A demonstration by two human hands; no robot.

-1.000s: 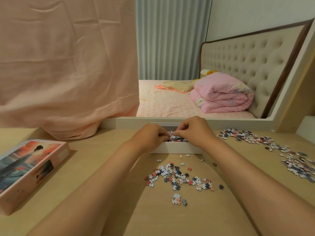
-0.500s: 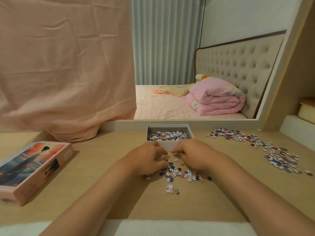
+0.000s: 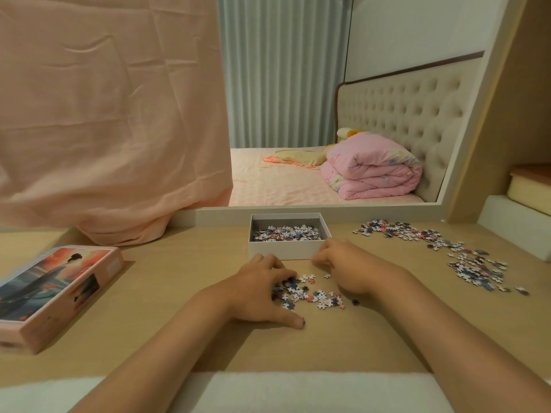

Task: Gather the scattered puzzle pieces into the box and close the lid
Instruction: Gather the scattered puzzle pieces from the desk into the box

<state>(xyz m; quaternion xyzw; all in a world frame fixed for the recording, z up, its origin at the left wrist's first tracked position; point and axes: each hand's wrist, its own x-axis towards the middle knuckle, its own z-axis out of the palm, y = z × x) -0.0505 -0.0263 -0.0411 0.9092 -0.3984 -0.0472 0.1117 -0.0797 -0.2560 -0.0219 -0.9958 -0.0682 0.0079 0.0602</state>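
Both hands have come back from the open white box (image 3: pixel 283 251), where they were held over its near rim a second ago, and now rest on the table (image 3: pixel 185 281) just in front of it, a little farther apart than half a second ago.

The left hand (image 3: pixel 262 289) lies in front of the box's left half. Its fingers (image 3: pixel 281 275) are curled over the left edge of a small pile of puzzle pieces (image 3: pixel 316 295), cupping some of them, and its thumb points away from the box. The right hand (image 3: pixel 348 268) sits by the box's front right corner, beside the pile's right edge. Its fingers are bent with the tips down on the table; I cannot tell whether they hold any pieces.

Inside the box, a shallow layer of gathered pieces (image 3: pixel 286 234) covers the bottom. To the right of the box, well apart from it, a long trail of loose pieces (image 3: pixel 459 257) is strewn across the table. Far to the left of the box lies the pink lid (image 3: pixel 56 290), picture side up, showing a painted figure.

Behind the box to the left hangs a peach cloth (image 3: pixel 104 120). Beyond the box a bed is visible with a folded pink quilt (image 3: pixel 372 171).
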